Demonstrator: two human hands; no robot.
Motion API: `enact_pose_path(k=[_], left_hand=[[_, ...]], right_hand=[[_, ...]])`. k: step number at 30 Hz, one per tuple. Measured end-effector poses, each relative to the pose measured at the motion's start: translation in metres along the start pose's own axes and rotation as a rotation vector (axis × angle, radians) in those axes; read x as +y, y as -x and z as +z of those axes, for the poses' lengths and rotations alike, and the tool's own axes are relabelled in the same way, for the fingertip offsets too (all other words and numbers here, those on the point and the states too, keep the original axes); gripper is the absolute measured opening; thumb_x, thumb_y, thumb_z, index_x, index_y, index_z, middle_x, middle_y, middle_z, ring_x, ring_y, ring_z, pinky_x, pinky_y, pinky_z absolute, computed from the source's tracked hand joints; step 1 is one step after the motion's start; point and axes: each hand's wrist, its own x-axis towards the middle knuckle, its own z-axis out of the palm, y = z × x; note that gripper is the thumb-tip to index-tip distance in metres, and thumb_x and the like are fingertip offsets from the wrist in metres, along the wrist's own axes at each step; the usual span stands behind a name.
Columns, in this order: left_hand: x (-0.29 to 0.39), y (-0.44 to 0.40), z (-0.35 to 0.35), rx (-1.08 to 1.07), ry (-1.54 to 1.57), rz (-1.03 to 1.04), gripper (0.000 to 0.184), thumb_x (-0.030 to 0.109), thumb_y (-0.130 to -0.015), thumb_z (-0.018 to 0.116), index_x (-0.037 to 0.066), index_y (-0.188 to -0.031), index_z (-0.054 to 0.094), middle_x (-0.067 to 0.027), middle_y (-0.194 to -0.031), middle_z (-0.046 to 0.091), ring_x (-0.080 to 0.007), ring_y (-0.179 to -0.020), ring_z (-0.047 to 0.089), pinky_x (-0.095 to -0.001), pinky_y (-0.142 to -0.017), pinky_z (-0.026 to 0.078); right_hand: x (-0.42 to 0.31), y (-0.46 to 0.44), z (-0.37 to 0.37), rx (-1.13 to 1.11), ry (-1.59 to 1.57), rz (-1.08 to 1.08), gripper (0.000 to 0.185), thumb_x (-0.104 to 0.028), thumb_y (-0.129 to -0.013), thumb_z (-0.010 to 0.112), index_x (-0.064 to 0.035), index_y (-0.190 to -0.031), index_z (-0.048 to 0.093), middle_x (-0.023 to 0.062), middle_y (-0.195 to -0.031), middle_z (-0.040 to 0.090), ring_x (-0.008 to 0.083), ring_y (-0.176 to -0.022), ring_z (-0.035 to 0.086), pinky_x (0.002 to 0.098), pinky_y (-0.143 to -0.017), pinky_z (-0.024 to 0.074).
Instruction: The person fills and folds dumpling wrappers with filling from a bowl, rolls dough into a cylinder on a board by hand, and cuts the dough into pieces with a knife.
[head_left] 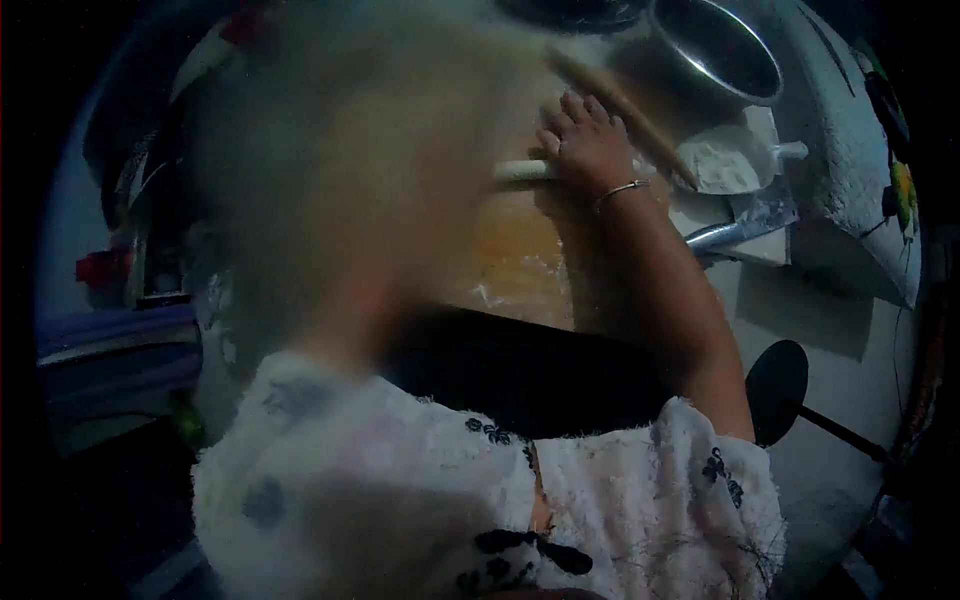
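A pale dough roll (523, 171) lies across a floured wooden board (520, 250). My right hand (588, 145), with a bracelet at the wrist, rests palm down at the roll's right end, fingers spread. My left forearm (370, 310) reaches up toward the roll's left part, but a large blur covers the left hand, so its fingers and any contact are hidden. A wooden rolling pin (630, 110) lies diagonally just beyond my right hand.
Right of the rolling pin is a clear scoop of white flour (725, 168), with a metal utensil (715, 238) below it. A metal pot (720, 50) stands at the back. A black round object (778, 390) is at the lower right, and a red item (100, 267) at the far left.
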Motion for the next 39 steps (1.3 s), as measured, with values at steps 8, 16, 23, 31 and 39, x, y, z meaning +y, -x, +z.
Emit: enact_pose_path(k=[8, 16, 23, 31, 39], left_hand=[[-0.008, 0.000, 0.020, 0.161, 0.131, 0.125, 0.054, 0.042, -0.096, 0.038, 0.009, -0.138, 0.041, -0.0110, -0.147, 0.034, -0.0313, -0.138, 0.024, -0.0414, -0.113, 0.019], [0.003, 0.060, -0.025, -0.060, 0.206, 0.201, 0.049, 0.042, -0.096, 0.037, 0.016, -0.137, 0.044, -0.0100, -0.144, 0.038, -0.0320, -0.137, 0.025, -0.0445, -0.111, 0.023], [-0.008, 0.094, -0.007, 0.045, 0.261, 0.222, 0.048, 0.040, -0.092, 0.048, 0.020, -0.135, 0.046, -0.0082, -0.143, 0.040, -0.0311, -0.135, 0.031, -0.0487, -0.107, 0.027], [-0.012, 0.124, 0.004, 0.067, 0.301, 0.259, 0.055, 0.036, -0.088, 0.053, 0.015, -0.137, 0.041, -0.0088, -0.140, 0.044, -0.0304, -0.132, 0.036, -0.0453, -0.105, 0.031], [-0.009, 0.108, 0.020, 0.028, 0.465, 0.280, 0.046, 0.028, -0.084, 0.062, 0.010, -0.124, 0.051, -0.0163, -0.115, 0.056, -0.0360, -0.106, 0.053, -0.0452, -0.091, 0.041]], right_hand=[[0.007, -0.004, 0.013, 0.166, -0.019, -0.024, 0.045, -0.044, -0.089, 0.045, -0.0219, -0.128, 0.050, 0.0080, -0.139, 0.043, 0.0295, -0.130, 0.037, 0.0496, -0.103, 0.0317], [0.002, 0.032, 0.003, 0.075, 0.100, -0.034, 0.045, -0.044, -0.091, 0.043, -0.0231, -0.130, 0.049, 0.0081, -0.140, 0.043, 0.0290, -0.129, 0.039, 0.0450, -0.098, 0.0336], [0.001, 0.080, 0.000, 0.077, 0.081, -0.052, 0.051, -0.048, -0.092, 0.042, -0.0228, -0.136, 0.044, 0.0061, -0.144, 0.040, 0.0312, -0.133, 0.034, 0.0493, -0.108, 0.0241], [0.012, 0.125, 0.017, 0.162, 0.084, -0.052, 0.056, -0.047, -0.090, 0.048, -0.0231, -0.140, 0.038, 0.0051, -0.146, 0.037, 0.0286, -0.136, 0.030, 0.0469, -0.110, 0.0232], [0.013, 0.144, 0.018, 0.297, -0.146, -0.053, 0.046, -0.032, -0.088, 0.059, -0.0159, -0.130, 0.050, 0.0102, -0.134, 0.048, 0.0307, -0.122, 0.045, 0.0447, -0.101, 0.0355]])
